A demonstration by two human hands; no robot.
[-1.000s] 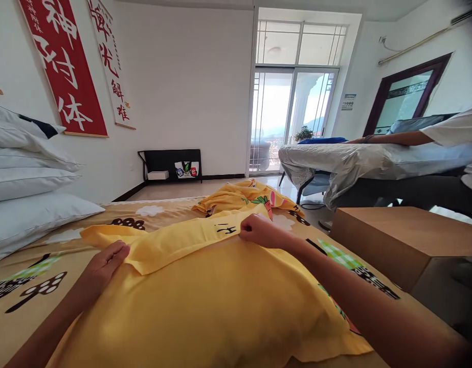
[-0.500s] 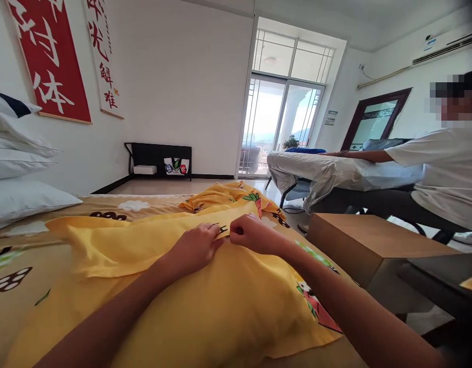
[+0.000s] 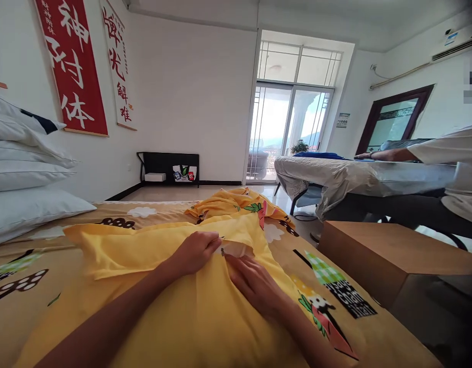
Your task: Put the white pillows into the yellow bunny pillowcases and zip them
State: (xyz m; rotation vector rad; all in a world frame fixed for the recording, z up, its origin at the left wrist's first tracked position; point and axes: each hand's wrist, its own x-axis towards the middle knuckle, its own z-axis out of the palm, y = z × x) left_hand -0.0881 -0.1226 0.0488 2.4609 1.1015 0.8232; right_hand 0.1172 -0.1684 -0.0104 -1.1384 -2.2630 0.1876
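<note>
A plump yellow pillowcase (image 3: pixel 189 317) with a flap lies in front of me, and a white inner layer (image 3: pixel 239 249) shows in its gap. My left hand (image 3: pixel 195 253) is closed, pinching the flap's edge beside the gap. My right hand (image 3: pixel 254 283) rests on the cloth at the gap's near side, fingers stretched out. Its fingertips reach a small dark piece that looks like a zipper pull (image 3: pixel 222 251); whether they grip it is unclear. Beyond lies a bunched yellow printed cloth (image 3: pixel 228 200).
Patterned bedding (image 3: pixel 297 245) spreads under the pillowcase. White pillows (image 3: pixel 32 209) are stacked at the left. A cardboard box (image 3: pixel 397 245) stands at the right. Behind it, a person in a white shirt (image 3: pixel 454 148) reaches over a plastic-covered table (image 3: pixel 346 174).
My right hand has gone from a pinch beside my left to lying lower on the cloth with fingers extended. White now shows in the gap. The view has swung left.
</note>
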